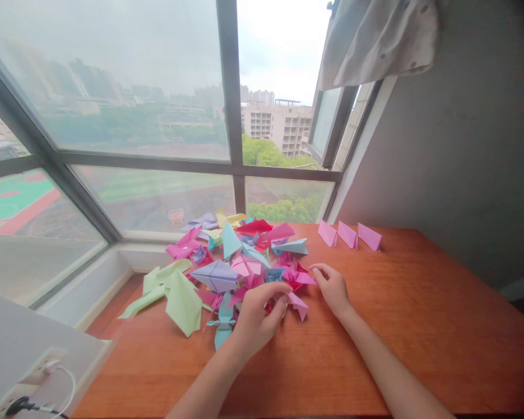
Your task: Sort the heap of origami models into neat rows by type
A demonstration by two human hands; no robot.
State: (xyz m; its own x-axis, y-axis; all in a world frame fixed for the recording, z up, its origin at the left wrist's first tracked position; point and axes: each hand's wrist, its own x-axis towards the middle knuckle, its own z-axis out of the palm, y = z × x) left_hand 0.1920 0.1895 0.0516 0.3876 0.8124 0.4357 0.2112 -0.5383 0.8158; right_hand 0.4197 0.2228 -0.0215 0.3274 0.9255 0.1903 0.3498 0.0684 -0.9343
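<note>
My left hand [264, 314] is closed at the near right side of a pile of folded paper, its fingers curled on a pink origami piece [298, 307] that sticks out to the right. My right hand [333, 288] is at the pile's right edge, fingers bent and tips together beside a magenta origami piece [303, 277]. What those fingertips grip, if anything, is too small to make out. Near my left wrist lies a teal origami figure [224, 323]. A pale green origami piece [183, 301] and a lavender one [217, 276] lie farther left.
Three pink folded papers [348, 234] stand in a row at the back right of the wooden table [419, 326]. Windows [157, 198] rise behind the pile. A wall socket with plugged-in cords [48, 372] is at lower left. A curtain [379, 41] hangs at upper right.
</note>
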